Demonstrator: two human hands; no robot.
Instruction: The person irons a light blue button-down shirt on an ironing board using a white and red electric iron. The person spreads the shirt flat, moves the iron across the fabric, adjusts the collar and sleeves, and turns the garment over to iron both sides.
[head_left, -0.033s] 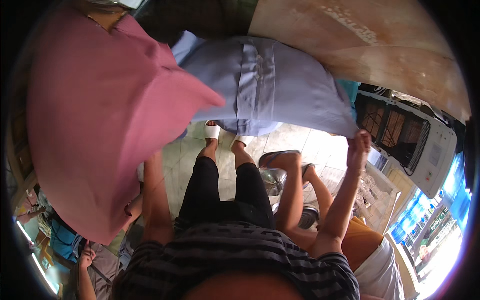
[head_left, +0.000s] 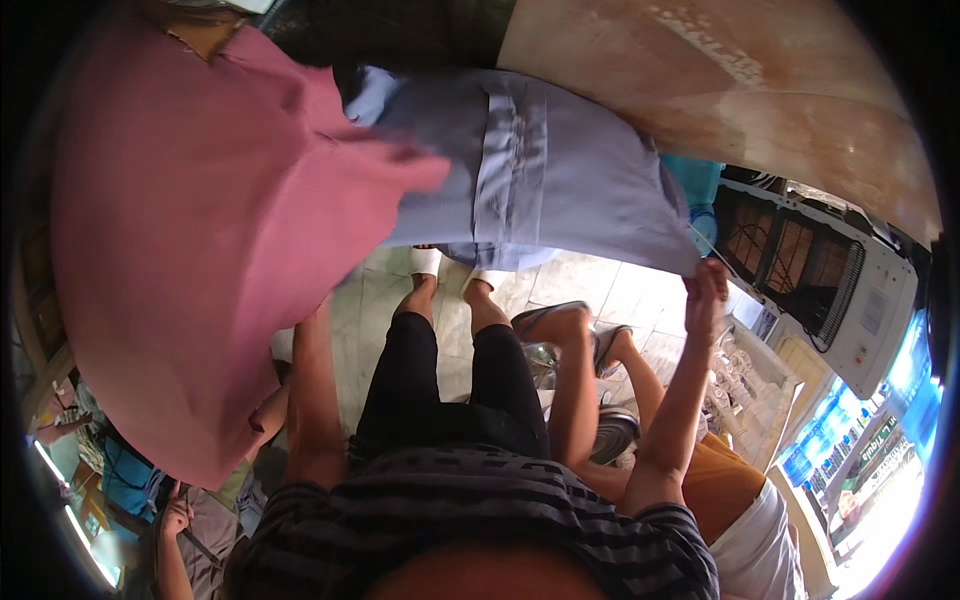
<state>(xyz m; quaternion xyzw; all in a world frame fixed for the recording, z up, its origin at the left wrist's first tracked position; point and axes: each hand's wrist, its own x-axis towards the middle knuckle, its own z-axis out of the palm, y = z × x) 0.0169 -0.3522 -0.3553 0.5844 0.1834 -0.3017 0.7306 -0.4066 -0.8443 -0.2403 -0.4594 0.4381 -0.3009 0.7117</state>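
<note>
A blue-grey button-front shirt point(head_left: 580, 170) is spread out in front of me, its buttoned strip running down the middle. My right hand point(head_left: 707, 290) is closed on the shirt's lower right corner and pulls that edge taut. A large piece of pink fabric, looking like a garment point(head_left: 190, 240), fills the left side and overlaps the shirt's left part. My left forearm point(head_left: 317, 400) reaches up beneath the pink garment, which hides my left hand and its fingers. The pink garment's pointed tip is smeared by motion.
A brown board point(head_left: 720, 90) slants across the upper right, above a white appliance point(head_left: 870, 310) with a dark grille. A person in mustard clothing point(head_left: 705, 480) sits close on my right, bare legs stretched forward. Another person's hand point(head_left: 175, 515) shows at lower left. White spools point(head_left: 735, 385) lie in a tray.
My right hand has moved slightly left, drawing the shirt's right corner with it. The pink garment's tip flutters into a different shape. The seated person's near leg has shifted a little.
</note>
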